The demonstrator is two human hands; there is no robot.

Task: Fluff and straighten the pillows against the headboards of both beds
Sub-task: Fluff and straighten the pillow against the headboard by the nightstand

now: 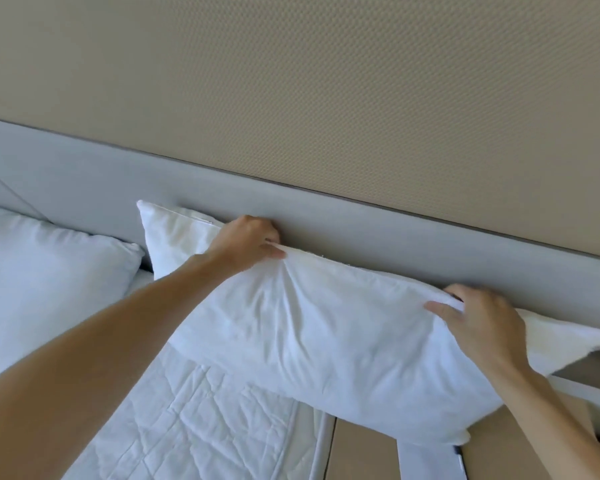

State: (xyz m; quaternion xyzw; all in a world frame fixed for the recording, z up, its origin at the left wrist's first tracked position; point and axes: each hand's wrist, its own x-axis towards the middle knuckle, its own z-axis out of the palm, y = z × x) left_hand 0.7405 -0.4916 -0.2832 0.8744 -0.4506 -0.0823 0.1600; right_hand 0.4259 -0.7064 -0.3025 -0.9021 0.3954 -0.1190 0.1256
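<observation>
A white pillow (343,334) leans against the grey padded headboard (361,223), held up by its top edge. My left hand (246,242) pinches that edge near the pillow's left end. My right hand (478,323) grips the same edge toward the right end. The pillow's lower right part hangs over the side of the bed. A second white pillow (45,278) lies to the left on the bed, untouched. Another white pillow corner (167,226) sticks up behind my left hand.
A white quilted bed cover (194,420) lies below the pillows. Beige wall (326,81) rises above the headboard. At the lower right, tan panels (364,455) show beside the bed's edge.
</observation>
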